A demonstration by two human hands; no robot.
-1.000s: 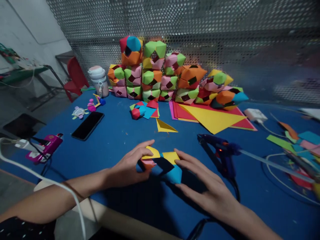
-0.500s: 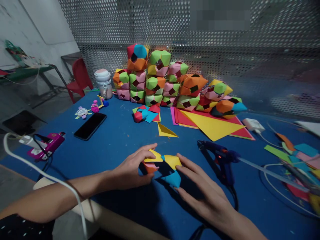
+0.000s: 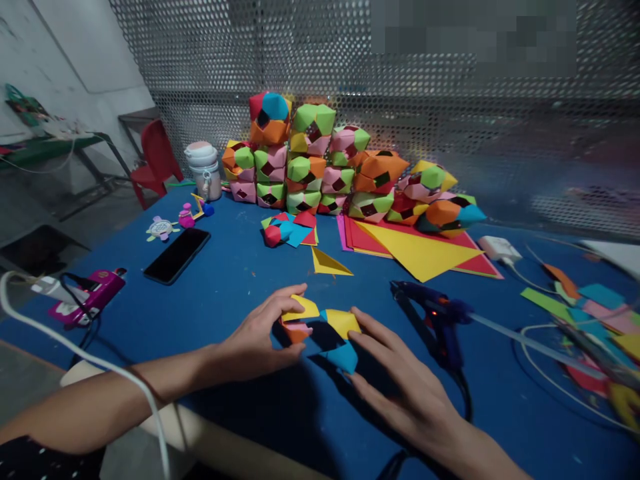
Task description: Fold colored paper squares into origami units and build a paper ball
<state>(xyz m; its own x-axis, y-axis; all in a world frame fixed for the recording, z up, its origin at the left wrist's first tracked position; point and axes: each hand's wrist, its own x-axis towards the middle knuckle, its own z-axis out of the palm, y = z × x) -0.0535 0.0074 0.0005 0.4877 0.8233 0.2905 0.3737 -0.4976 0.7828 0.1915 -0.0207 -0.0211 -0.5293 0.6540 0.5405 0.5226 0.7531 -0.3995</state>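
My left hand point(image 3: 257, 337) pinches a folded paper piece point(image 3: 304, 307) with yellow on top and pink and orange below. Opposite it, the fingers of my right hand point(image 3: 407, 377) curve around a second folded paper piece point(image 3: 343, 359), yellow above and blue below. A narrow gap parts the two pieces, just over the blue table point(image 3: 240, 407). Beyond them lies a small yellow folded paper triangle point(image 3: 329, 263). To the right of my right hand is a dark blue glue gun point(image 3: 440, 307) with a small red light and a clear glue stick in its back.
Stacked multicoloured paper balls point(image 3: 305, 173) line the perforated metal panel. Red and yellow paper sheets point(image 3: 425, 250) lie before them. A phone point(image 3: 177, 256), a purple power strip point(image 3: 95, 297) and a jar point(image 3: 204, 173) stand left; paper scraps point(image 3: 595, 320) and cables lie right.
The two paper pieces, close together at their yellow edges before, now have a wider gap between them. My left hand has shifted slightly left with its piece. The whole view has moved a little.
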